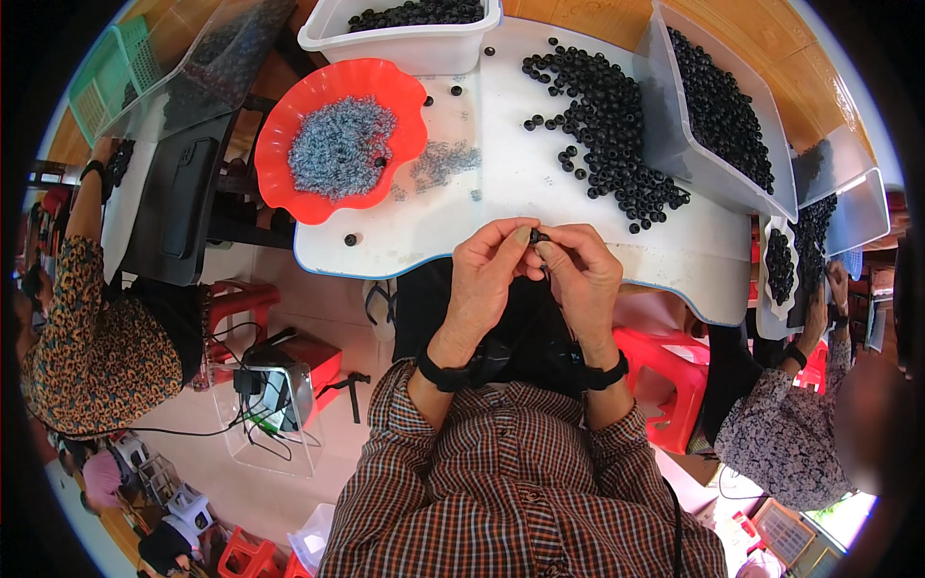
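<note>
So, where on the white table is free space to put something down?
The table is bare along its near edge, left of the hands below the red dish, and right of them below the black ring pile. The far side is crowded: white tub, clear bin, loose rings.

A white table (674,252) carries a red dish (328,197), loose black rings (607,125) and a white tub (405,43).

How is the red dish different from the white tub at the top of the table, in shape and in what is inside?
The red dish is shallow with a wavy, scalloped rim; the white tub is deep, rectangular and straight-walled. The red dish holds a heap of tiny grey-blue pieces with a stray black one; the white tub holds black ring-shaped beads. The dish lies fully in view; the tub is cut off by the picture's top edge. Both sit on the white table.
</note>
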`<state>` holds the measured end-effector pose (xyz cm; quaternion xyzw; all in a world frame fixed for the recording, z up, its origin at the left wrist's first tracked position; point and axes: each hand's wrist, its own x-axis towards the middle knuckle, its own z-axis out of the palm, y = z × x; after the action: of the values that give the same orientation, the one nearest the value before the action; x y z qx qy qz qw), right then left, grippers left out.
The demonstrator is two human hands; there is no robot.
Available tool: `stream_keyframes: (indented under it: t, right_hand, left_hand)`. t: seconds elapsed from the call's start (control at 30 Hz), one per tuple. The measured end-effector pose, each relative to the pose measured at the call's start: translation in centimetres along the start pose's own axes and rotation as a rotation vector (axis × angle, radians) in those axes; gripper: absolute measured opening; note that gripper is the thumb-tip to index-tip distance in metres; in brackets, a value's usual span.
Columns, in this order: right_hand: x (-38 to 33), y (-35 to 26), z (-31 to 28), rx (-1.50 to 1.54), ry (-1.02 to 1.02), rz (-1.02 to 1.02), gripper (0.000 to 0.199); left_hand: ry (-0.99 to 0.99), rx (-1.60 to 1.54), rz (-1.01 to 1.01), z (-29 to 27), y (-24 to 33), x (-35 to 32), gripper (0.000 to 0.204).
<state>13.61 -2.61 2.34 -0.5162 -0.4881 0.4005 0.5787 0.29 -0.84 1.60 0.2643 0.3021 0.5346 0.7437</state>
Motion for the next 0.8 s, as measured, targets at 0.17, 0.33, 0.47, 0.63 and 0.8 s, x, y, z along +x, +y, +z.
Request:
stream_keyframes:
  t: [0.17,0.33,0.47,0.63,0.8]
  right_hand:
    - [0.1,-0.3,0.0,-0.106,0.005,-0.087,0.017]
    - [0.3,-0.9,-0.1,-0.291,-0.011,-0.197,0.017]
    - [0.5,-1.8,0.0,-0.395,-0.064,-0.26,0.016]
    - [0.5,-2.7,0.1,-0.438,-0.098,-0.273,0.016]
    - [0.2,-2.8,0.2,-0.453,-0.113,-0.234,0.015]
  left_hand:
    - [-0.004,0.091,0.065,-0.1,-0.1,0.0,0.021]
    - [-0.002,0.244,0.104,0.2,0.6,-0.2,0.02]
    - [0.029,0.473,0.193,0.1,0.8,-0.5,0.023]
    - [0.075,0.543,0.177,0.3,1.1,-0.9,0.021]
    - [0.093,0.534,0.137,1.1,1.5,-1.1,0.02]
